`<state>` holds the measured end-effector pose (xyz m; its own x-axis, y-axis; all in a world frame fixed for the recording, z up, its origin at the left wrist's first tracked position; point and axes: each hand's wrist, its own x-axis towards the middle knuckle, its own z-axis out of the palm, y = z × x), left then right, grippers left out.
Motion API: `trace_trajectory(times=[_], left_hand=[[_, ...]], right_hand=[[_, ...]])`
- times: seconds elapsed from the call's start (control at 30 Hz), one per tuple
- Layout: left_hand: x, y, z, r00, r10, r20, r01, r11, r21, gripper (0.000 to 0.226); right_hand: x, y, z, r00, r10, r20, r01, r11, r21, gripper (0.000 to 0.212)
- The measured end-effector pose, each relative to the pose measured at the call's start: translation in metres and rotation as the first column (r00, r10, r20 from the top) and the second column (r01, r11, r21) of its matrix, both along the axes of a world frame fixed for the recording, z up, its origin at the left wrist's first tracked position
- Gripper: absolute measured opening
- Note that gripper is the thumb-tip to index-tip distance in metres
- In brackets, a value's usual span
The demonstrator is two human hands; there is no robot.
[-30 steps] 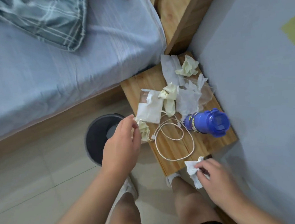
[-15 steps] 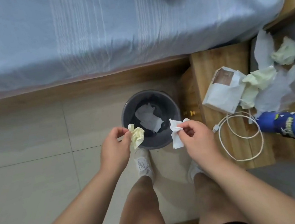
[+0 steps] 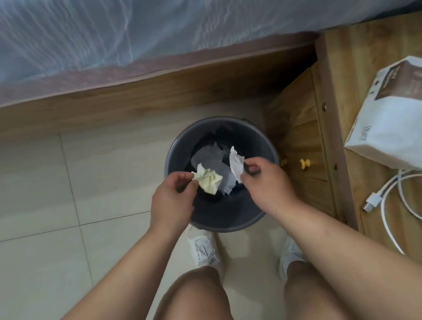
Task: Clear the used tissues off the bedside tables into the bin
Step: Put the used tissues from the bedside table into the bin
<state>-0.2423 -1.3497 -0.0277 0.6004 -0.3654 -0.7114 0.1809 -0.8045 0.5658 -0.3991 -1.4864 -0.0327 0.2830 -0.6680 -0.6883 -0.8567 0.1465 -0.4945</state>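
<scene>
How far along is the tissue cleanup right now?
Done: a pale tissue lies in the bin. In hand: left hand pinches a yellowish tissue, right hand a white tissue, above the bin. Left: dropping both; the bedside table is mostly out of view.

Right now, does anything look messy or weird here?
Nothing looks spilled or broken. The left hand pinches a yellowish tissue and the right hand a white tissue, both above the bin.
</scene>
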Motion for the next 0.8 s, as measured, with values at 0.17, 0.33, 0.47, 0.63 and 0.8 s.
trace_trajectory(times=[0.17, 0.33, 0.47, 0.63, 0.8], left_hand=[[-0.003, 0.000, 0.006, 0.999, -0.030, -0.015, 0.030, 1.000, -0.003, 0.017], [-0.018, -0.006, 0.055, 0.999, -0.043, -0.029, 0.042, 0.999, -0.013, 0.016], [-0.041, -0.015, 0.110, 0.995, -0.084, -0.061, 0.081, 0.996, -0.048, 0.013], [-0.077, -0.051, 0.174, 0.969, -0.243, -0.048, 0.237, 0.966, -0.099, 0.010], [-0.123, -0.104, 0.218, 0.927, -0.376, -0.017, 0.370, 0.918, -0.145, 0.011]], right_hand=[[-0.007, -0.001, 0.005, 0.999, -0.046, -0.010, 0.047, 0.997, 0.061, 0.037], [-0.020, 0.002, 0.056, 0.995, -0.097, 0.018, 0.095, 0.991, 0.096, 0.040], [-0.043, 0.003, 0.121, 0.994, -0.104, 0.035, 0.101, 0.992, 0.074, 0.032], [-0.090, 0.001, 0.192, 0.975, -0.186, 0.118, 0.177, 0.981, 0.083, 0.017], [-0.171, -0.004, 0.230, 0.960, -0.273, 0.059, 0.266, 0.958, 0.109, 0.019]])
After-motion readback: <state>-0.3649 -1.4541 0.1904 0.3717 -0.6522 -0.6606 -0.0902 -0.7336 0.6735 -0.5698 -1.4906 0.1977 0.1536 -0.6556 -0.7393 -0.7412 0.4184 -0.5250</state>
